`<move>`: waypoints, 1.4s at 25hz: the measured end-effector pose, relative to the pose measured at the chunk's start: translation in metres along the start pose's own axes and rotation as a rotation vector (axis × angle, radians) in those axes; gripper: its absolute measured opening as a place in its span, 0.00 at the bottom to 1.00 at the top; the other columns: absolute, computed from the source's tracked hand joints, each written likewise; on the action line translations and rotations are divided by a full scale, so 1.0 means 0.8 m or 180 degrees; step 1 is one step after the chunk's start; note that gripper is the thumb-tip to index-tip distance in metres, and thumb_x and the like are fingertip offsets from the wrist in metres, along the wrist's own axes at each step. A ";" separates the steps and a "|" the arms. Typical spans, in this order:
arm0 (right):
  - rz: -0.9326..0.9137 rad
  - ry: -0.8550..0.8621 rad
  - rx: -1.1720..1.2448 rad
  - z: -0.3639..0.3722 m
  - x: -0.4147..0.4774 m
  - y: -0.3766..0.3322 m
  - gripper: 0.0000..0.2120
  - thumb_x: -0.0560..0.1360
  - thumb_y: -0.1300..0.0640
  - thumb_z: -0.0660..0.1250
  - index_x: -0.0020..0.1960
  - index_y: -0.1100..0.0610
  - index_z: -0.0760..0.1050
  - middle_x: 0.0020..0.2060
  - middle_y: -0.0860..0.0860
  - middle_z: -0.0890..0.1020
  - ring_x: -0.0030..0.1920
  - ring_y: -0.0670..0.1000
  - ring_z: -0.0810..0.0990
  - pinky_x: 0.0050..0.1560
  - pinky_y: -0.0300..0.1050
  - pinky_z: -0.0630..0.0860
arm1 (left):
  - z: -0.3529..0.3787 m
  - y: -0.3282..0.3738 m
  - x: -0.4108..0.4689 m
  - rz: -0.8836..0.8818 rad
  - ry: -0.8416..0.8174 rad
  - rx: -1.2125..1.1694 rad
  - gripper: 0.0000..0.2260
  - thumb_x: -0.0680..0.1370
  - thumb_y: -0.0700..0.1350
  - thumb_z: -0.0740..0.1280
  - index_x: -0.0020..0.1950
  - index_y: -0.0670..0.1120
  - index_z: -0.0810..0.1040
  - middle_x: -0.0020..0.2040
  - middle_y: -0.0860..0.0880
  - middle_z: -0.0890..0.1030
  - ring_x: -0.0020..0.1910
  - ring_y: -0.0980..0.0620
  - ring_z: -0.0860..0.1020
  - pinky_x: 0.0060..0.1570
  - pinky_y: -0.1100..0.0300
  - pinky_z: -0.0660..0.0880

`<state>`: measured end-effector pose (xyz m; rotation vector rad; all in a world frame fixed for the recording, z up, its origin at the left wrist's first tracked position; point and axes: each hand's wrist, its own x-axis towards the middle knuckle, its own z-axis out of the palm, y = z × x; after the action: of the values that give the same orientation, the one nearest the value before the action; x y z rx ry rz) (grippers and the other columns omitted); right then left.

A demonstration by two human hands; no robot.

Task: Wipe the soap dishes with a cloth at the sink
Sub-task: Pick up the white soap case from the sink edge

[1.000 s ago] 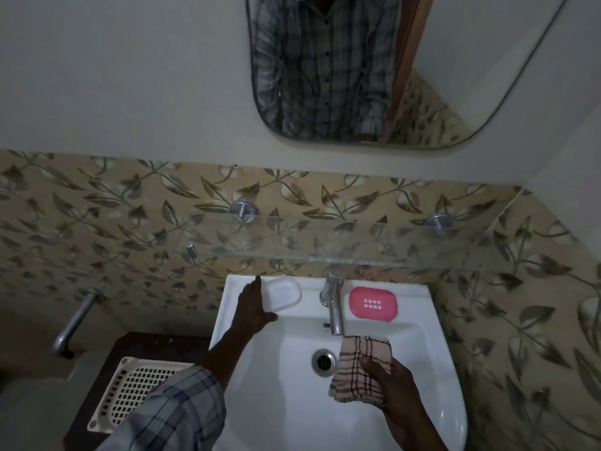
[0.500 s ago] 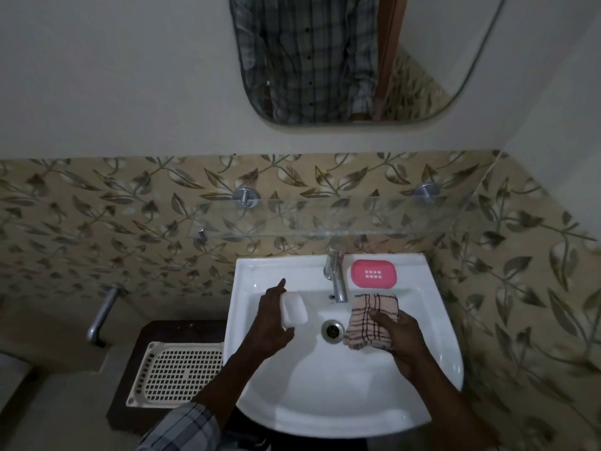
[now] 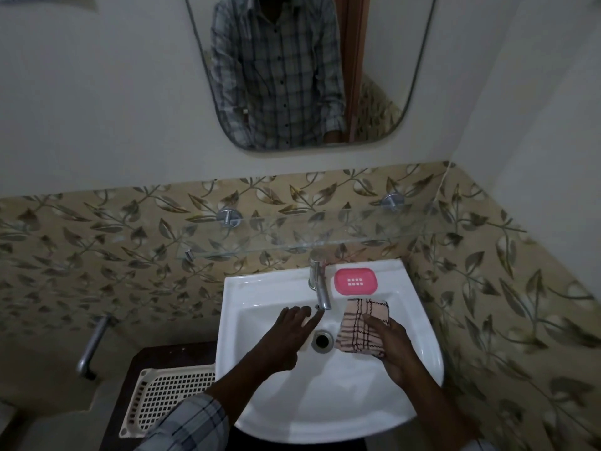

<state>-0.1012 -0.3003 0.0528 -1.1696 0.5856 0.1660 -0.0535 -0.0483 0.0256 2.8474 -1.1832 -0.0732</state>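
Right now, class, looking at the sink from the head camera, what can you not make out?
- White soap dish: hidden under the left hand, so whether that hand grips it cannot be told.
- Water at the tap: none discernible; picture too dim to be sure.
- Far side of the checked cloth: covered by the right hand.
- Dirt on the pink soap dish: too small.

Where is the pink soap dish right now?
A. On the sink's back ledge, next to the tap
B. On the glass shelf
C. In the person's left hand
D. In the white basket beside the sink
A. The pink soap dish sits on the back ledge of the sink, just right of the tap, with neither hand touching it.
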 end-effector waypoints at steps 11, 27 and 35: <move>-0.0457 -0.0067 -0.0470 -0.003 0.001 -0.002 0.16 0.73 0.72 0.67 0.58 0.60 0.79 0.49 0.59 0.87 0.50 0.61 0.85 0.51 0.57 0.82 | -0.015 -0.001 -0.003 -0.2012 0.0539 -0.2149 0.46 0.73 0.54 0.72 0.82 0.43 0.49 0.68 0.44 0.69 0.68 0.44 0.68 0.68 0.51 0.66; 0.0136 0.0356 0.0640 0.007 0.023 0.002 0.18 0.70 0.71 0.72 0.60 0.67 0.77 0.56 0.68 0.81 0.52 0.65 0.82 0.51 0.57 0.80 | -0.016 0.001 -0.018 -0.2735 0.1317 -0.4167 0.30 0.73 0.56 0.72 0.73 0.49 0.71 0.69 0.49 0.75 0.66 0.52 0.76 0.67 0.53 0.72; 0.0649 0.0422 0.1233 0.013 0.016 0.000 0.21 0.72 0.70 0.68 0.64 0.65 0.74 0.60 0.67 0.79 0.55 0.64 0.80 0.49 0.57 0.79 | -0.004 0.014 -0.006 -0.1627 0.0904 -0.1893 0.41 0.78 0.58 0.65 0.82 0.45 0.46 0.75 0.46 0.63 0.71 0.49 0.64 0.70 0.53 0.65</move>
<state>-0.0871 -0.2930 0.0492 -0.7482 0.8147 0.1413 -0.0642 -0.0529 0.0296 2.4311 -0.2884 -0.0319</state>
